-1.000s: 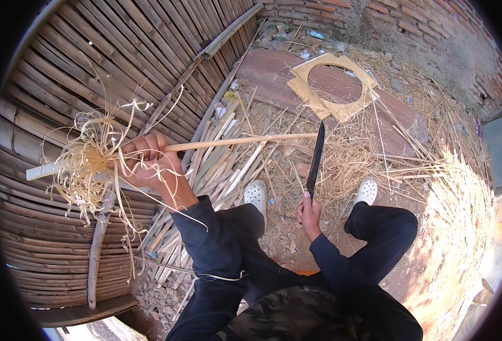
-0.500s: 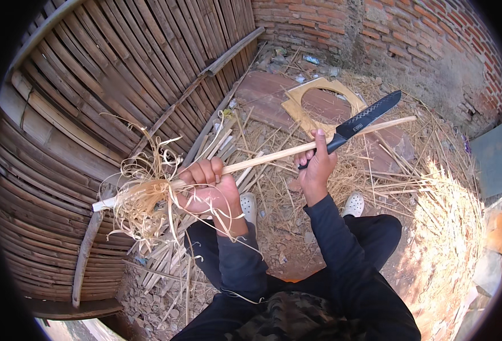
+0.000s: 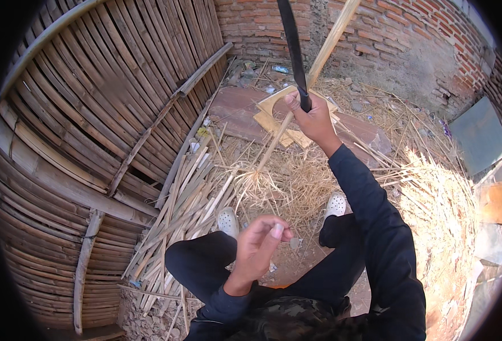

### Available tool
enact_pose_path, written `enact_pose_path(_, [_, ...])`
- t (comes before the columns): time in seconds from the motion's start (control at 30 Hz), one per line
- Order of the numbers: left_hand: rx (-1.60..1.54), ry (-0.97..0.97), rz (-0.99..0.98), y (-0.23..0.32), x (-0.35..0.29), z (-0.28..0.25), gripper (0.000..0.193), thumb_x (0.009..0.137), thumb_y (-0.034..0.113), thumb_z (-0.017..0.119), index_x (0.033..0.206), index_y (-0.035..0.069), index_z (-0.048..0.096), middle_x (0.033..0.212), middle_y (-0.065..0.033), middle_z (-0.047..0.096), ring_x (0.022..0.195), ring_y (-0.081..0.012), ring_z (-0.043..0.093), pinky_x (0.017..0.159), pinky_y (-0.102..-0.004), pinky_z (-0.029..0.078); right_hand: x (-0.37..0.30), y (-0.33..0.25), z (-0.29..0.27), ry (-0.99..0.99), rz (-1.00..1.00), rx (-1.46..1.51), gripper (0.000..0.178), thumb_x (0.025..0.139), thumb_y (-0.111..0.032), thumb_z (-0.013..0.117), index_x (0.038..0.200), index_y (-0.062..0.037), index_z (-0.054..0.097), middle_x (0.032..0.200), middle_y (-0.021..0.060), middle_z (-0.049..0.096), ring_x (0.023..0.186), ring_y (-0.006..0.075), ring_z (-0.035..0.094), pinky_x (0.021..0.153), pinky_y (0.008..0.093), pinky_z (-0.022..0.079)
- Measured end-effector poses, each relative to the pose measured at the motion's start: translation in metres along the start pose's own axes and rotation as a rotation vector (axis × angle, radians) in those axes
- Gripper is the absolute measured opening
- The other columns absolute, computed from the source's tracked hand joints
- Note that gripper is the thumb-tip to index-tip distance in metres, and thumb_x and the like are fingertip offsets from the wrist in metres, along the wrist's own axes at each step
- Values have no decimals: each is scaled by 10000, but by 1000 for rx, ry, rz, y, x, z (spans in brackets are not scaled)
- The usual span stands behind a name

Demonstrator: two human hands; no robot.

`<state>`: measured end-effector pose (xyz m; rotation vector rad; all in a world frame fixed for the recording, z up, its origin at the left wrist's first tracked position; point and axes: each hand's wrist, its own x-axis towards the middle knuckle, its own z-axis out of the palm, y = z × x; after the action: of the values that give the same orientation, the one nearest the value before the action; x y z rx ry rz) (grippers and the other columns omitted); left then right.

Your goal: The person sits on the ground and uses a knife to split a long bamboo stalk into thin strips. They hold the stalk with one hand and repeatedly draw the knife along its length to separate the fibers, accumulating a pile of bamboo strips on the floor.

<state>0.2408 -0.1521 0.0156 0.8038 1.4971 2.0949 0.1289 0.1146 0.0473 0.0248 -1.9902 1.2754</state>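
My right hand (image 3: 314,120) is raised ahead of me, closed around the black handle of a knife and a long pale bamboo strip (image 3: 331,40) together. The dark knife blade (image 3: 292,42) points up and away, seen almost edge-on. The strip slants from the top of the view down to the left; its lower end meets a tuft of thin curled shavings (image 3: 256,181) over the ground litter. My left hand (image 3: 262,245) is apart from the strip, low above my lap. Its fingers are curled with the thumb against them. A small greyish roundish piece shows by the fingertips; I cannot tell whether they hold it.
Split bamboo strips (image 3: 168,227) lie piled along the slatted bamboo wall (image 3: 120,74) on the left. Ahead is a yellowish board with a round cutout (image 3: 271,103), on a reddish-brown panel (image 3: 236,111). A brick wall (image 3: 398,62) closes the far side. Loose straw-like shavings cover the floor.
My left hand has let go of the strip and drawn back toward my lap. My right hand has swung the strip and knife up and away, the tufted end now lower.
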Motion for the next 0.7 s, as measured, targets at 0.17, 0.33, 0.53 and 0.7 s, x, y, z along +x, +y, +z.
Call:
enact_pose_path(0.17, [-203,-367,766,129,4,35,655,933,577,308,1174,-1,501,1113,-204,532,982,-285,523,831,-449,427,-32,24,-7,-135,46,-168,376,875,-388,637,864,-12,626,617,-16,491,587,75,440,541,259,383])
enact_pose_path(0.33, [-356,-903,769,115,-12,72,650,918,595,316,1181,35,516,1185,-202,475,1057,-317,448,866,-497,379,-48,30,-4,-140,76,-40,365,884,-380,626,871,-15,626,603,-37,453,565,57,404,515,250,350])
enact_pose_path(0.53, [-332,-873,695,86,8,63,646,899,617,324,1188,79,535,1271,-199,407,1147,-356,358,908,-554,322,-57,52,-33,-76,175,-4,338,883,-368,629,859,-31,632,592,-51,446,560,48,407,510,245,345])
enact_pose_path(0.7, [-228,-803,673,87,7,57,644,884,635,332,1195,116,550,1343,-197,350,1222,-389,283,942,-602,274,-61,60,-26,-70,208,85,346,879,-377,632,850,-32,638,585,-48,450,558,52,413,520,247,358])
